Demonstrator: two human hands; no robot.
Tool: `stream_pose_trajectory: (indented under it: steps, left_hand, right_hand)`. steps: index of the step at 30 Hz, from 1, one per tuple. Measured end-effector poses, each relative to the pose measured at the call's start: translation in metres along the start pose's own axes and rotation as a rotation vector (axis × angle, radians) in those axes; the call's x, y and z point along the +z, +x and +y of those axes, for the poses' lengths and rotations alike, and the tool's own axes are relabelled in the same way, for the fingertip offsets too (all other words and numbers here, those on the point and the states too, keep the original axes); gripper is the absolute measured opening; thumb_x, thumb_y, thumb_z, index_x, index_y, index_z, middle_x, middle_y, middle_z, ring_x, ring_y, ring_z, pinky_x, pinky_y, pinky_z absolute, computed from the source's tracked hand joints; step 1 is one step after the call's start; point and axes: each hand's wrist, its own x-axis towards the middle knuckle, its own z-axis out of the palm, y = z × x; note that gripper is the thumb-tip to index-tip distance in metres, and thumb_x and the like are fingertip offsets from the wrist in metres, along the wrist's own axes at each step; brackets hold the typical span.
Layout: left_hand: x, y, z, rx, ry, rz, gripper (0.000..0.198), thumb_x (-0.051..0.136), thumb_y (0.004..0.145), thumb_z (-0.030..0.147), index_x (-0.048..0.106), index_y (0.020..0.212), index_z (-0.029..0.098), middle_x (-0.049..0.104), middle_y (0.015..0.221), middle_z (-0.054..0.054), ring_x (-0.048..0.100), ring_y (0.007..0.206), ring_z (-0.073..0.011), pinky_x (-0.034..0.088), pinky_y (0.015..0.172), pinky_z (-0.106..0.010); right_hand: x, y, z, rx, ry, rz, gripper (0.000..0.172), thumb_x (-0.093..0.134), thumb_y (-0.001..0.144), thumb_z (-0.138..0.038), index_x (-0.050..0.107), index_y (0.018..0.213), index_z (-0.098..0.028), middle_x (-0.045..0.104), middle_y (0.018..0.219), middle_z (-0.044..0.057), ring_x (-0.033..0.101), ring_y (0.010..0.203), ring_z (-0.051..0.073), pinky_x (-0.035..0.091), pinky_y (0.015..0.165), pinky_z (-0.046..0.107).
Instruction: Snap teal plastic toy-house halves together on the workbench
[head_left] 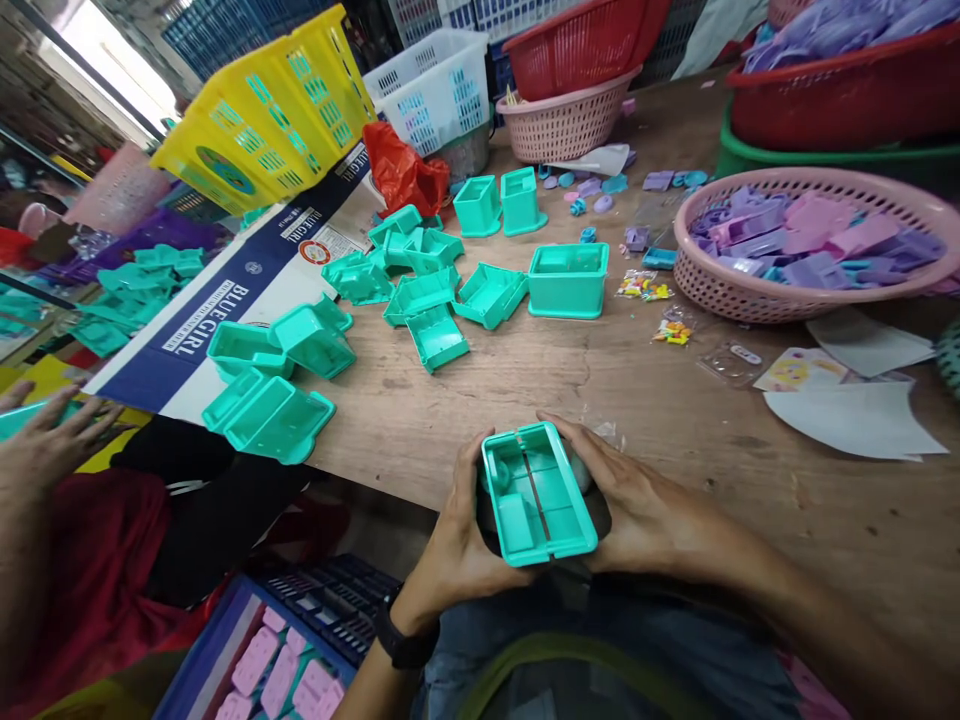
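Note:
Both hands hold one teal plastic box [536, 492] at the near edge of the wooden table [570, 390]. The box faces up, showing inner compartments and a dark slit down its middle. My left hand [454, 535] grips its left side, a black watch on that wrist. On the right side, my right hand [626, 500] wraps around it. Several more teal boxes [435, 285] lie scattered on the table beyond, some upright, some tipped over.
A pink basket [817, 290] of purple parts sits at right, with paper sheets [851, 415] and small packets [645, 287] near it. Red, pink, white and yellow baskets [270, 110] line the back. Another person's hand [45, 430] rests at left. A blue crate [277, 660] of pink pieces sits below.

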Motion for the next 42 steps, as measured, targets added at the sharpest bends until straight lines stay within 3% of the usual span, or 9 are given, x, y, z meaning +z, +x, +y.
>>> stream_pose_trajectory:
  steps: [11, 20, 27, 38, 42]
  left_hand:
    - [0.0, -0.003, 0.002, -0.046, -0.013, 0.002, 0.124, 0.094, 0.06, 0.023, 0.021, 0.161, 0.031, 0.044, 0.158, -0.014, 0.052, 0.141, -0.0415, 0.038, 0.123, -0.065]
    - [0.001, 0.001, 0.007, -0.033, -0.048, -0.004, 0.122, 0.096, 0.063, 0.035, 0.02, 0.158, 0.031, 0.049, 0.153, -0.013, 0.054, 0.14, -0.0387, 0.044, 0.12, -0.058]
    - [0.004, 0.001, 0.011, -0.027, -0.015, 0.021, 0.116, 0.094, 0.063, 0.033, 0.023, 0.155, 0.03, 0.052, 0.146, -0.011, 0.059, 0.132, -0.0361, 0.048, 0.115, -0.054]
    - [0.006, 0.001, 0.007, -0.024, -0.03, 0.038, 0.123, 0.098, 0.057, 0.035, 0.025, 0.155, 0.028, 0.052, 0.148, -0.013, 0.057, 0.133, -0.038, 0.046, 0.118, -0.054]
    - [0.003, 0.002, 0.007, -0.003, -0.019, 0.027, 0.123, 0.099, 0.058, 0.036, 0.026, 0.157, 0.028, 0.049, 0.152, -0.013, 0.054, 0.139, -0.039, 0.042, 0.122, -0.056]
  right_hand:
    - [0.002, 0.001, -0.003, -0.004, 0.031, 0.002, 0.122, 0.082, 0.066, -0.017, 0.01, 0.165, -0.022, 0.038, 0.167, 0.022, 0.042, 0.154, 0.033, 0.043, 0.123, 0.045]
    - [0.007, 0.002, -0.002, -0.004, 0.063, 0.044, 0.12, 0.076, 0.063, -0.015, 0.013, 0.165, -0.024, 0.043, 0.163, 0.019, 0.046, 0.151, 0.036, 0.045, 0.121, 0.051]
    - [0.011, 0.0, 0.0, -0.001, 0.041, 0.066, 0.114, 0.078, 0.063, -0.016, 0.022, 0.162, -0.017, 0.049, 0.158, 0.021, 0.051, 0.146, 0.034, 0.048, 0.119, 0.046]
    - [0.001, -0.004, 0.003, -0.099, 0.022, 0.044, 0.126, 0.085, 0.075, -0.023, 0.003, 0.17, -0.034, 0.043, 0.166, 0.013, 0.046, 0.151, 0.036, 0.048, 0.12, 0.049]
    - [0.004, -0.006, 0.004, -0.085, 0.017, 0.043, 0.123, 0.083, 0.078, -0.025, 0.003, 0.171, -0.032, 0.04, 0.168, 0.013, 0.043, 0.153, 0.037, 0.048, 0.12, 0.049]
